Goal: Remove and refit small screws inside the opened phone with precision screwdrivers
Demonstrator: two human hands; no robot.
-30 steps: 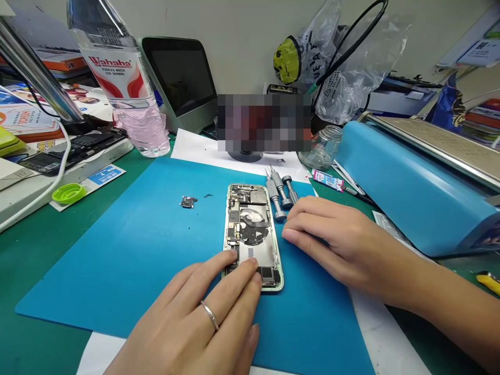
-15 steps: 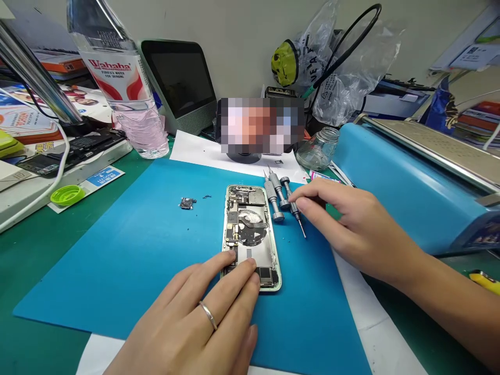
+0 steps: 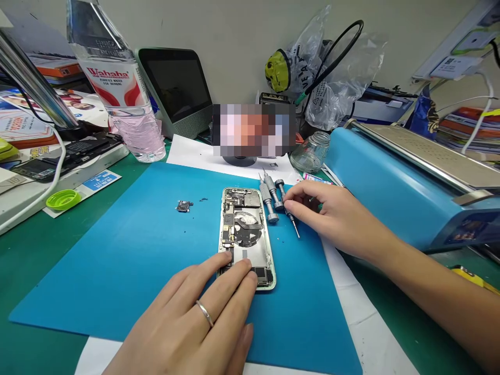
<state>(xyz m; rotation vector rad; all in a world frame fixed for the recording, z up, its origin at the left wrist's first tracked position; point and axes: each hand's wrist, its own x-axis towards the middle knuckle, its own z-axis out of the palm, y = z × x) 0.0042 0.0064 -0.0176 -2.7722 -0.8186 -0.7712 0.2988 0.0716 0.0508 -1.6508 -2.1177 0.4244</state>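
Our left hand (image 3: 195, 312) rests flat, gripping nothing, on the near end of the phone (image 3: 258, 252), atop the mat (image 3: 117, 260). Our right hand (image 3: 332, 213) pinches a screwdriver (image 3: 295, 226), perhaps touching its neighbours; a careless sweep could scatter the tiny bits (image 3: 278, 240) beside it.

The lone camera, worn on the head of the person I watch, faces forward and down, close over the bare left hand (image 3: 187, 317), bare right hand (image 3: 338, 213) and flat blue mat (image 3: 117, 260), toward a plain grey wall (image 3: 234, 41).
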